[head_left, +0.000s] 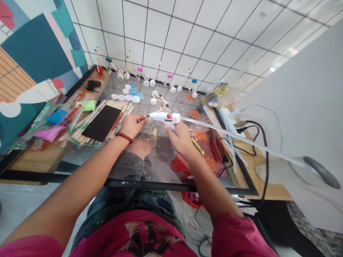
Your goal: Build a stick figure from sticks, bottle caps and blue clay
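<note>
Head cam shot, folks: the right hand (180,138) had its grip clenched round a white hot glue gun (162,119), nozzle pointing left, just beside the left hand (132,126), whose pinched grip held something too small to tell. Both hovered over a glass tabletop (150,184), near a little stick-built bicycle model (160,101).

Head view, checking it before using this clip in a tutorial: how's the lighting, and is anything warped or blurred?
In the head view, wide-angle distortion bends the tiled wall and stretches the arms toward the bottom edge; glare whitens the tiles at upper right; the glass tabletop mirrors the wall; the left hand, right hand and glue gun look sharp.
</note>
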The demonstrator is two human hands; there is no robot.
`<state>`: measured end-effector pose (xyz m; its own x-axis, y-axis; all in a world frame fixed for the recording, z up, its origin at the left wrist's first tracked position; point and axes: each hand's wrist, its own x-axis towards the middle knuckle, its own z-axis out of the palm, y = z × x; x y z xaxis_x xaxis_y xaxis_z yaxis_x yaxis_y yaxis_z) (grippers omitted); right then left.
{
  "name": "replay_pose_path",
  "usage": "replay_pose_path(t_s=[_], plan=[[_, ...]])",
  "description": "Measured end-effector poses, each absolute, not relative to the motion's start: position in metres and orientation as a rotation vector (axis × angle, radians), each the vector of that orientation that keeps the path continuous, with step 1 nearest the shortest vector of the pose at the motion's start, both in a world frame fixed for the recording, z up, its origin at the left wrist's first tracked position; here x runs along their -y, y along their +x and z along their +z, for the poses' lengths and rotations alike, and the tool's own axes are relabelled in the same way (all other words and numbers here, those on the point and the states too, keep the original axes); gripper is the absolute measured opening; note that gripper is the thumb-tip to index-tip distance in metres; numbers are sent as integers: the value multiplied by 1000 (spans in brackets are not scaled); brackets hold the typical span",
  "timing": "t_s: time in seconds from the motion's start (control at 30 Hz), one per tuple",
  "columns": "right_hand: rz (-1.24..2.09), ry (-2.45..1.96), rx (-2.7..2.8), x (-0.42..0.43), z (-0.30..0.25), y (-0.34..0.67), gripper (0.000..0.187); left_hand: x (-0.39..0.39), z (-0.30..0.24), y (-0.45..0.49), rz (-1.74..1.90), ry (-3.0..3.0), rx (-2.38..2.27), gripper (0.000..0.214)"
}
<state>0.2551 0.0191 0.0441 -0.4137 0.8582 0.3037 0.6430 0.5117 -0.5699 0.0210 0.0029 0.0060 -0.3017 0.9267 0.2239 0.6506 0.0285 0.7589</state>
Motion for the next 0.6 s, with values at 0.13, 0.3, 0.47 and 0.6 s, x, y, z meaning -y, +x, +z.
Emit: replay_pose_path(t_s=[0.13,0.3,0.47,0.6], plan=[[506,-1188,2183,-19,42,253,37,-3,6,21,1154,1609,-1977,12],[495,-1209,2157,-21,41,254,37,-4,5,21,1156,1612,-1989,13],[501,-1204,2173,-20,41,256,37,-4,6,21,1133,1631,-1997,12],[504,-1207,2175,-20,40,253,39,-3,7,22,1146,1642,-1972,12]])
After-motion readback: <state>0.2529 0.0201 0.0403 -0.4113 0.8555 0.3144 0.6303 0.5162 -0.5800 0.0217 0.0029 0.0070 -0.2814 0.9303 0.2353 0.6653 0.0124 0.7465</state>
